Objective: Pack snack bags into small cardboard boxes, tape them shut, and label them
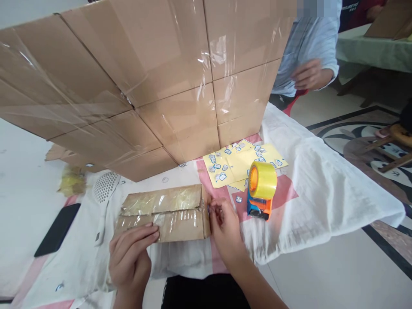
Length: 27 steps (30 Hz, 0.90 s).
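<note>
A small cardboard box (180, 223) with clear tape over its top seam lies on the cloth in front of me. My left hand (131, 253) grips its near left side, fingers resting on the top and the thumb out of sight. At the box's right end, my right hand (223, 225) has its fingers curled and pinched against the end face; whatever is between the fingertips is too small to make out. To the right of that hand stands a tape dispenser (262, 189) with a yellow roll. Behind it lie yellow sheets (238, 165) bearing several small blue-edged stickers.
A wall of taped cardboard boxes (174, 98) rises at the back of the table. On the left lie a white slotted ladle (104, 189) and a black phone (58, 229). Across the table, a person in a light blue shirt (317, 43) has one hand raised.
</note>
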### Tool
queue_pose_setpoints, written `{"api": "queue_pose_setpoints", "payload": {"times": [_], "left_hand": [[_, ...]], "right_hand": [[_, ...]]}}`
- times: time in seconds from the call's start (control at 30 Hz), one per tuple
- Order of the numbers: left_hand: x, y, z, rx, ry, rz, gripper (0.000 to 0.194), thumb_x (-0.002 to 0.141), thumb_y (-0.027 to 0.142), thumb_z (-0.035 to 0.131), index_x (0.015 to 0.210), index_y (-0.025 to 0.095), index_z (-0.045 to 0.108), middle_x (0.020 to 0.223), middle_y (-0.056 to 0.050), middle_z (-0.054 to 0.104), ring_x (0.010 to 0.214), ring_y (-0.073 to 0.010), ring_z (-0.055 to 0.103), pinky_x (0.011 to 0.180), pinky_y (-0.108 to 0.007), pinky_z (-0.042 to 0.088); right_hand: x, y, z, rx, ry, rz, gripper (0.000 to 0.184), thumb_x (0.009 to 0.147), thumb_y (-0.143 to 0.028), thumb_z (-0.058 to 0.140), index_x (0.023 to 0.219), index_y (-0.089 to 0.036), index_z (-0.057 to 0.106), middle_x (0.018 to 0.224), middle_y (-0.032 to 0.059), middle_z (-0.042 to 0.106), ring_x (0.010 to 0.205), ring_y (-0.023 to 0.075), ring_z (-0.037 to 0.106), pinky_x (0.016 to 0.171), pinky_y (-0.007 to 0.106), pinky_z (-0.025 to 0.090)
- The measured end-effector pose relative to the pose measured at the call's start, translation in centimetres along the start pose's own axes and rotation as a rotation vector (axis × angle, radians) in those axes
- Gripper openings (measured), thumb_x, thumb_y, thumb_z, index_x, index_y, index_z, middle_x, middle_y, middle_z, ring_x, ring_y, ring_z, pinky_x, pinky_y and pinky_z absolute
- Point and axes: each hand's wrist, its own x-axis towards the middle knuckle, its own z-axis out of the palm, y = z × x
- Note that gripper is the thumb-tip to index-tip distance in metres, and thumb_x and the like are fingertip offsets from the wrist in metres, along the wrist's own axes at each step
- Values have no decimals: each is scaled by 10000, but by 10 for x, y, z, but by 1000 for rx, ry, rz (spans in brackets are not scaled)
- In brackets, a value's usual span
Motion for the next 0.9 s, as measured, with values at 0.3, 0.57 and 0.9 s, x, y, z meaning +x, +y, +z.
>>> {"api": "queue_pose_setpoints", "payload": {"times": [0.3,0.57,0.9], "left_hand": [[1,0,-2,5,-44,3,298,906,2,574,829,240,736,883,-21,783,869,-199,734,797,-378,461],[6,0,-4,36,-100,-1,273,905,17,576,835,239,718,907,-20,780,836,-183,701,790,-364,425],[0,-13,-11,-55,-108,6,271,905,29,587,816,248,719,877,-5,777,855,-185,733,794,-366,469]], "right_hand": [[-15,18,-7,173,-120,26,318,1029,-345,504,1248,-311,733,1100,72,612,1028,202,632,873,317,564],[-33,20,-17,69,-336,25,554,1043,-477,458,1586,-386,393,1459,82,421,1437,261,420,1246,475,330],[-27,12,-21,-279,-444,-76,1361,689,-376,882,1654,-360,-78,1720,124,63,1576,439,83,1232,675,231]]}}
